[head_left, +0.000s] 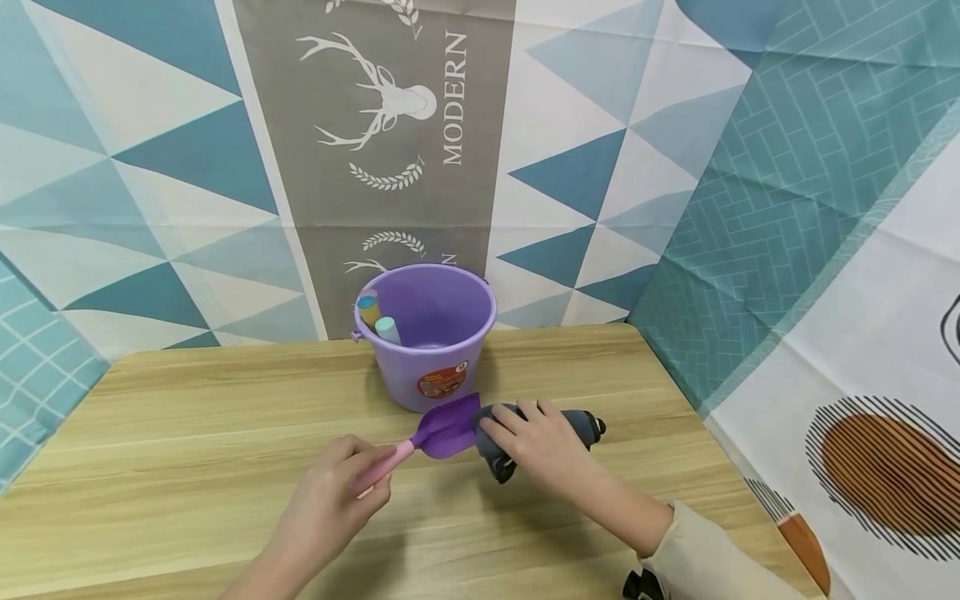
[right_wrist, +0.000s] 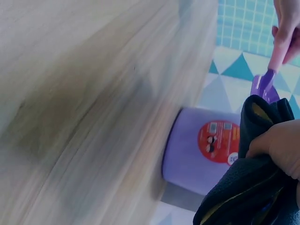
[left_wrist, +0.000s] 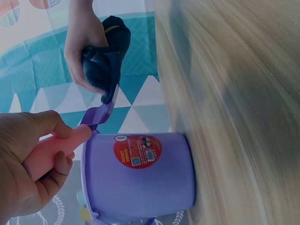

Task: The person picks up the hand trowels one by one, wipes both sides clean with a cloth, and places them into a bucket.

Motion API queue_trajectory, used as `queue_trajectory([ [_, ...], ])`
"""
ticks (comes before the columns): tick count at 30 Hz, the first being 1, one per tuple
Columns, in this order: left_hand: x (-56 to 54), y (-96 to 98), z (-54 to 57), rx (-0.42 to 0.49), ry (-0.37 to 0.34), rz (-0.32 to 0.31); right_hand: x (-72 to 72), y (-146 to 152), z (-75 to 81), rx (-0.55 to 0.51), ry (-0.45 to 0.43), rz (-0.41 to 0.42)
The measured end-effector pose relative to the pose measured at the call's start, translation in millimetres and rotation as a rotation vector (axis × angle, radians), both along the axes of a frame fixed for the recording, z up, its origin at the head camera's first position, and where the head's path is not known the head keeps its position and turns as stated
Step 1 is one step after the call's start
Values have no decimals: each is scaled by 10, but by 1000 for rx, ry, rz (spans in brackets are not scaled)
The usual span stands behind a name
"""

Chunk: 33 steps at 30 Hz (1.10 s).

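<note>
My left hand (head_left: 330, 496) grips the pink handle of a toy shovel (head_left: 448, 429), its purple blade pointing right, above the table. In the right hand (head_left: 547, 450) is a bunched dark blue-grey cloth (head_left: 491, 452), held at the far end of the blade and overlapping its edge. Folds of the cloth (right_wrist: 229, 187) hang below the fingers in the right wrist view. The left wrist view shows thumb and fingers curled round the pink handle (left_wrist: 54, 150). Just behind the shovel stands a lilac bucket (head_left: 397, 375) with a red label.
Two tubes, one yellow with a blue end (head_left: 369, 310) and one with a pale mint cap (head_left: 387, 330), lean inside the bucket's left side. The wood-grain table (head_left: 187, 450) backs onto patterned cloth walls (head_left: 570, 167) at the rear and right.
</note>
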State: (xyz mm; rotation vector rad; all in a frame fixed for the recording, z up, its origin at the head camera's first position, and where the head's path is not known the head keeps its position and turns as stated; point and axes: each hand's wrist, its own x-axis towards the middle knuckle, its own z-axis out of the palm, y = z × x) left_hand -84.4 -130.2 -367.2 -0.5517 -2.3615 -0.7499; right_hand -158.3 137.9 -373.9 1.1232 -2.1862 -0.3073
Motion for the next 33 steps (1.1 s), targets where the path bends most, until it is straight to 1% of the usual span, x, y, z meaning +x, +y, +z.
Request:
queue_trajectory([
  [2,-6,-13,1,8,14,9,-18,17,14,-30,11,1],
  [4,-12,-17,7,17,14,18,-15,7,35,-63,18,17],
  [8,-35,10,18,8,22,36,44,-91,62,-102,-1,91],
  [10,-51,34,19,-8,51,31,88,-155,65,-97,-6,130],
  [12,-64,58,19,-21,90,17,120,-207,56,-84,-4,152],
  [15,-65,77,17,-24,131,-2,146,-248,43,-58,9,148],
  [16,-62,78,17,-23,133,-5,150,-250,39,-50,11,142],
  [20,-41,55,18,-27,111,1,143,-220,40,8,-4,87],
  [24,-24,19,7,-32,101,4,83,-124,21,41,-19,21],
  [28,-9,-15,2,-9,91,20,2,-12,3,4,-7,-6],
  [32,8,-33,12,15,30,57,-36,32,38,-62,53,10],
  [33,8,-33,14,15,18,65,-39,27,53,-74,82,23],
])
